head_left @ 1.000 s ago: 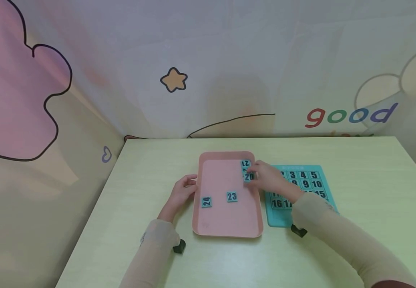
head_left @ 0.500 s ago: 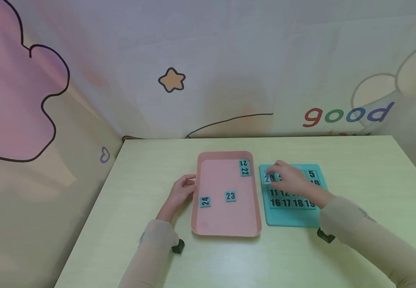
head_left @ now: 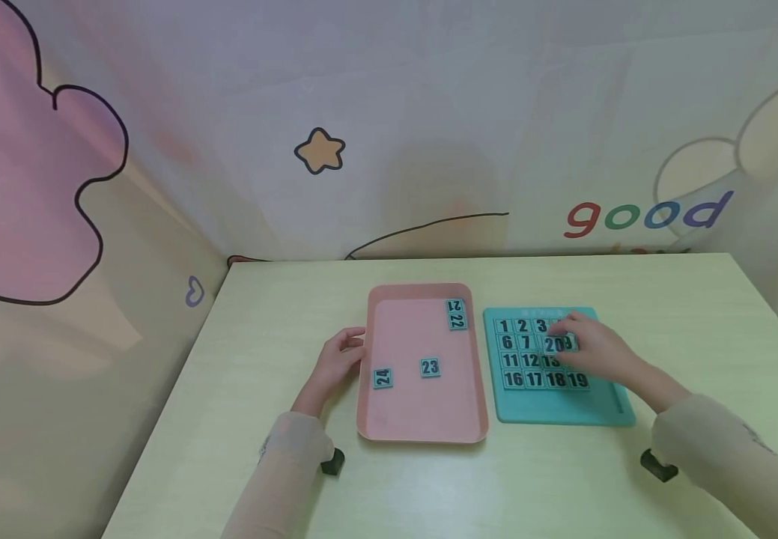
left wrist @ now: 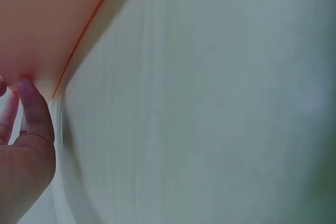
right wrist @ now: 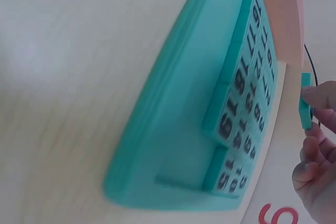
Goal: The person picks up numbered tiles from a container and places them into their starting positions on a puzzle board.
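Note:
In the head view my right hand (head_left: 597, 350) pinches a small teal number tile marked 20 (head_left: 553, 345) above the teal number board (head_left: 550, 409). The right wrist view has the tile (right wrist: 305, 103) edge-on between thumb and fingers, apart from the board (right wrist: 173, 129). Rows of number tiles fill much of the board, 16 to 19 in the lowest row; some are hidden by the hand. My left hand (head_left: 336, 365) touches the left side of the pink tray (head_left: 422, 424), thumb tip against its outer wall in the left wrist view.
Loose tiles lie in the tray: tile 21 (head_left: 454, 305) and tile 22 (head_left: 457, 321) at the far right, tile 23 (head_left: 430, 367) near the middle, tile 24 (head_left: 383, 378) at left. A printed cloth (head_left: 415, 112) hangs behind the pale wooden table (head_left: 294, 299).
My right hand has taken tile 20 from the tray's right side and carried it rightward across the board. The left hand has stayed at the tray's side.

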The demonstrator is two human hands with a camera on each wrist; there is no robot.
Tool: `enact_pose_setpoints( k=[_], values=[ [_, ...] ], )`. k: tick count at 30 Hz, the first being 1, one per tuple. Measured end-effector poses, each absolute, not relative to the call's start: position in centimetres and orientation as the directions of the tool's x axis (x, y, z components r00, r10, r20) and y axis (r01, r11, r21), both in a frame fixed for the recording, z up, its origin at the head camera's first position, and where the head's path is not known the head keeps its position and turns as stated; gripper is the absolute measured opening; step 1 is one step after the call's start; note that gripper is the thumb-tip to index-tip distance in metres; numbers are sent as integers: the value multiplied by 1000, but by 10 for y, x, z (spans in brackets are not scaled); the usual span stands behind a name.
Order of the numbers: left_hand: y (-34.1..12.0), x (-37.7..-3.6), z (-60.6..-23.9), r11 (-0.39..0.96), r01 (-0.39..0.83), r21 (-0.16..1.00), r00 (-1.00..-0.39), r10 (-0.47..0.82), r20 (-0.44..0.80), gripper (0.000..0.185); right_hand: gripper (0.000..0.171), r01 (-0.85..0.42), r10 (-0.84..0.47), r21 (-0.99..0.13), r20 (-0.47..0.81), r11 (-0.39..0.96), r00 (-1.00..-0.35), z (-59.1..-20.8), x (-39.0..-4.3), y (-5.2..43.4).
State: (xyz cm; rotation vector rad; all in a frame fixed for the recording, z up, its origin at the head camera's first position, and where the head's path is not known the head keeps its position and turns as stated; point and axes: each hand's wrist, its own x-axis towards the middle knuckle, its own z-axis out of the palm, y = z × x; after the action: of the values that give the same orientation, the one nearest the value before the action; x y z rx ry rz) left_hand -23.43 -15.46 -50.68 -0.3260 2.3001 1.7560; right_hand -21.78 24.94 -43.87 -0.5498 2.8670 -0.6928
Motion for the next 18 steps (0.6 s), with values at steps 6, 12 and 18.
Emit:
enact_pose_setpoints(
  k=[6,12,18],
  values=[
    [-154,-235,-505,255,-313,915,-949,-41,-314,36,32,-285,-355,-459,-74,842,-932,-444,-209,274],
    [-154,-234,-504,232,-299,926,-954,-40,-298,37,32,-241,-326,-462,-114,854,-938,-447,-200,288],
    [-154,-232,-505,206,-268,941,-963,-27,-269,38,31,-222,-321,-456,-151,862,-935,-454,-195,301]
  ],
)
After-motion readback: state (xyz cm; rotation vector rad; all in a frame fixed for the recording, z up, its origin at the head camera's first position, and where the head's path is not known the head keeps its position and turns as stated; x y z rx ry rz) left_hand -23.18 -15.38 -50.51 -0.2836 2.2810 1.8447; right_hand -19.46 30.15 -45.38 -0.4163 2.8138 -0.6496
